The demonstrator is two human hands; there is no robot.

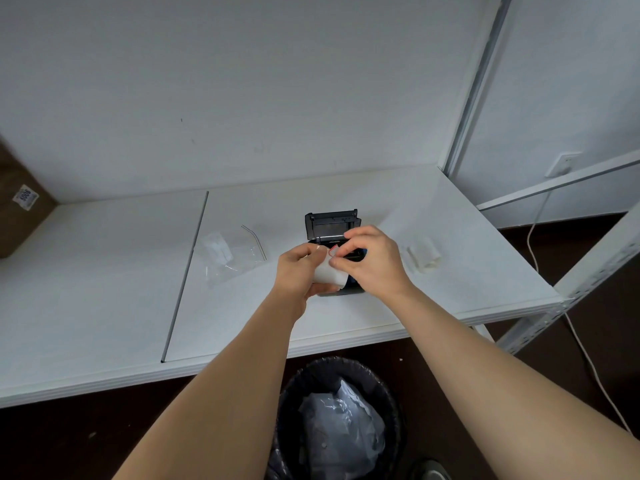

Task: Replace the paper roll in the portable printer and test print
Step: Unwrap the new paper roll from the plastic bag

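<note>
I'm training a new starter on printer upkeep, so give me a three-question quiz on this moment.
1. True or false: the printer lid is shut.
2. What does the left hand hold? A) new paper roll B) plastic bag C) cable
3. Which side of the printer is the other roll lying on?

Key: 1 false, it stands open. 2 A; the right hand fingers pinch its red-marked end. 3 The right.

Two hands: left hand (298, 271), right hand (372, 259). Two paper rolls: one held (327, 271), one lying on the shelf (425, 259). One black portable printer (330, 225), lid up. One clear plastic bag (225, 254). One cardboard box (20, 209). One lined waste bin (337, 417). One white cable (588, 362).
</note>
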